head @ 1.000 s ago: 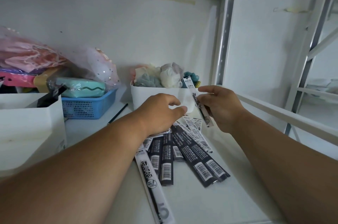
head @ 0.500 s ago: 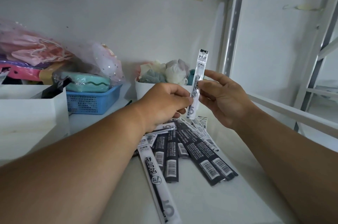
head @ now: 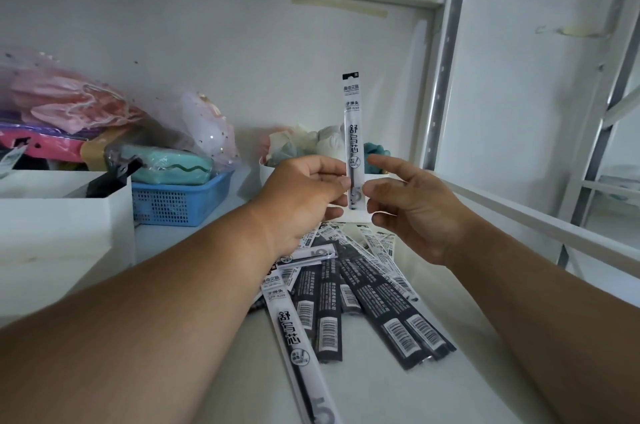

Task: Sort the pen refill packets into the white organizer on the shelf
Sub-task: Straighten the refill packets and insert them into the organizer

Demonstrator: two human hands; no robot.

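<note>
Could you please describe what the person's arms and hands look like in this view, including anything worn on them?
Both forearms are bare right to the frame edges, with no sleeves in view. The left hand and right hand wear no gloves, and no rings, watch or bracelet show. The visible nails look short and unpainted.

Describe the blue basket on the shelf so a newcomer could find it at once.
Start at the white organizer at the shelf's left front edge. Directly to its right, further back, sits the blue basket, with perforated walls. It holds a mint-green wrapped item, and it is the only blue container there.
</note>
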